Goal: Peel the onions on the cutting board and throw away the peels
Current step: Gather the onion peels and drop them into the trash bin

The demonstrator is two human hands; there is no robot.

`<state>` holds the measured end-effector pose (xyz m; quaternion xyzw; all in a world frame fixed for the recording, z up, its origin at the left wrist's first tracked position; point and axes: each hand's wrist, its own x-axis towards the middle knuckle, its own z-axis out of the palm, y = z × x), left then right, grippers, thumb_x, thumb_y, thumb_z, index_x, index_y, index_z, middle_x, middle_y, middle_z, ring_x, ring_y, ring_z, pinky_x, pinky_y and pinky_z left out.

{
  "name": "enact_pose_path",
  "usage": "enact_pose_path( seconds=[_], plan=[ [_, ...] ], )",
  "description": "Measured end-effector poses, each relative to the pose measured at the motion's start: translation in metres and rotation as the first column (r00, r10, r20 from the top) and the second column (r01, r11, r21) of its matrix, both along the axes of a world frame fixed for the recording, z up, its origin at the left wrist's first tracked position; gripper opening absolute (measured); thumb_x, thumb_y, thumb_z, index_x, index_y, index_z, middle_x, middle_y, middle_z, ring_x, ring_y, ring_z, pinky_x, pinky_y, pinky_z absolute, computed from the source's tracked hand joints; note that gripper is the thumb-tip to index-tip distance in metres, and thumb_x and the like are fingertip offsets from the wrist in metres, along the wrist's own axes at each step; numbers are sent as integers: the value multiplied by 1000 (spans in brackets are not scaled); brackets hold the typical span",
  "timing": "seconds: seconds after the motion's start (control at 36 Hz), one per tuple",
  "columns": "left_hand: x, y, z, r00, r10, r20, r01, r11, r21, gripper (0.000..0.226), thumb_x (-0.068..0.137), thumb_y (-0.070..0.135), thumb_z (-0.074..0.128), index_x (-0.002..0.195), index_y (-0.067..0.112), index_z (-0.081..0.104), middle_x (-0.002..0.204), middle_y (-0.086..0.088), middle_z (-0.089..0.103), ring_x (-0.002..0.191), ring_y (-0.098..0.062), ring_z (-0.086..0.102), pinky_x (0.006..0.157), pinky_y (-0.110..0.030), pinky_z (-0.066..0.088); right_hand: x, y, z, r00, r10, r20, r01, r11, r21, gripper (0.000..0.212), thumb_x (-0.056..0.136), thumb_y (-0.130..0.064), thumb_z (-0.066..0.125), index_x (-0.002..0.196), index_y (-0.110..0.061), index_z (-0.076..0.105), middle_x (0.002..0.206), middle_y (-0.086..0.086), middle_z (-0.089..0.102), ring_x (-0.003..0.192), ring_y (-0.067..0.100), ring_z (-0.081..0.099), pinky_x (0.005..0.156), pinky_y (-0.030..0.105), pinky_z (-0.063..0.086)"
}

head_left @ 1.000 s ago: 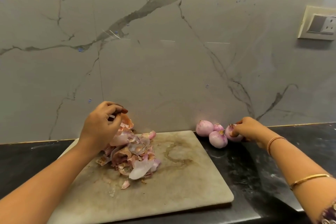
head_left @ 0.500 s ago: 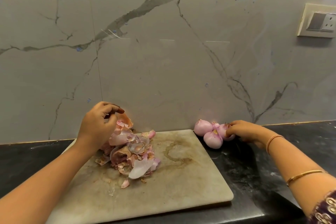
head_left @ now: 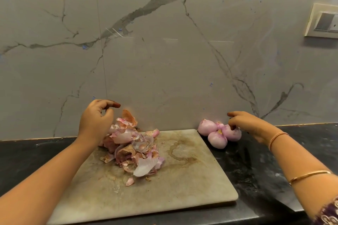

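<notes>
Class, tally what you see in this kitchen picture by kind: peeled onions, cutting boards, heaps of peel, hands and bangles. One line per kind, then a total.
Peeled onions: 4
Cutting board: 1
Heap of peel: 1
Hands: 2 (left hand, right hand)
Bangles: 2
Total: 10

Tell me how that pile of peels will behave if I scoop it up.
Probably very light and floppy: the peels are thin, curled flakes. Likely to shed bits, since loose scraps lie apart on the board.
</notes>
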<state>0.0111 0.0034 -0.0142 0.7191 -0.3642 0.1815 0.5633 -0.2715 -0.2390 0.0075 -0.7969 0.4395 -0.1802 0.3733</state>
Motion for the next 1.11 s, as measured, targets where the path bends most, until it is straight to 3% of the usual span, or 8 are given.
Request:
enact_pose_path(
  seconds=[0.14, 0.25, 0.39, 0.5, 0.61, 0.83, 1.03, 1.11],
  plan=[
    [10, 0, -1, 994, -1, -109, 0, 1000, -4, 22, 94, 11, 48, 93, 25, 66, 110, 0, 58, 81, -19, 49, 72, -38, 45, 17, 13, 5, 995, 35, 97, -16, 982, -189, 55, 91, -5, 49, 145, -10, 37, 150, 8, 38, 135, 25, 39, 106, 35, 34],
    [18, 0, -2, 969, -59, -238, 72, 996, 49, 17, 96, 21, 50, 94, 26, 66, 108, 0, 63, 95, -14, 54, 83, -30, 40, 42, 38, 9, 956, 163, 244, -93, 957, -276, 43, 91, -5, 51, 133, -13, 52, 138, 6, 51, 126, 19, 47, 98, 28, 39],
    [20, -1, -7, 918, -92, -385, 155, 978, 137, 16, 96, 32, 53, 89, 25, 66, 98, 2, 64, 102, -18, 54, 88, -32, 41, 85, 71, 11, 908, 400, 123, -362, 899, -247, 30, 96, -12, 51, 126, -12, 57, 124, 2, 59, 108, 12, 54, 86, 21, 39],
    [16, 1, -6, 901, -113, -419, 209, 959, 192, 22, 96, 36, 52, 102, 19, 64, 100, 2, 61, 98, -17, 53, 81, -27, 37, 117, 88, 11, 887, 458, 61, -447, 884, -136, 32, 102, -25, 42, 129, -14, 55, 117, 1, 57, 94, 8, 53, 73, 18, 44],
    [9, 0, -6, 873, -155, -463, 276, 939, 204, 20, 97, 35, 50, 102, 20, 62, 90, 8, 58, 95, -14, 51, 80, -25, 36, 142, 102, 5, 875, 484, -16, -482, 875, 48, 43, 102, -45, 29, 138, -26, 44, 131, 8, 51, 115, 27, 49, 103, 43, 41],
    [8, 0, -7, 879, -159, -449, 305, 912, 273, 27, 97, 37, 49, 102, 17, 67, 98, 1, 67, 95, -16, 59, 80, -28, 44, 185, 131, 2, 833, 547, 90, -553, 829, 81, 57, 104, -46, 20, 143, -10, 39, 145, 11, 42, 130, 28, 43, 103, 35, 34],
    [2, -3, -6, 827, -154, -541, 356, 888, 291, 21, 99, 28, 45, 89, 12, 54, 75, -2, 60, 65, -14, 53, 53, -22, 39, 208, 136, -21, 837, 530, 136, -537, 844, 14, 37, 102, -45, 34, 109, -10, 44, 100, 1, 51, 98, 19, 47, 89, 35, 41],
    [2, 0, -3, 825, -128, -550, 358, 871, 335, 24, 100, 32, 41, 95, 12, 54, 86, -4, 59, 76, -15, 54, 64, -28, 42, 201, 134, -24, 823, 554, 125, -552, 832, -49, 31, 102, -42, 34, 101, -13, 45, 100, 1, 49, 95, 18, 46, 91, 36, 41]
  ],
)
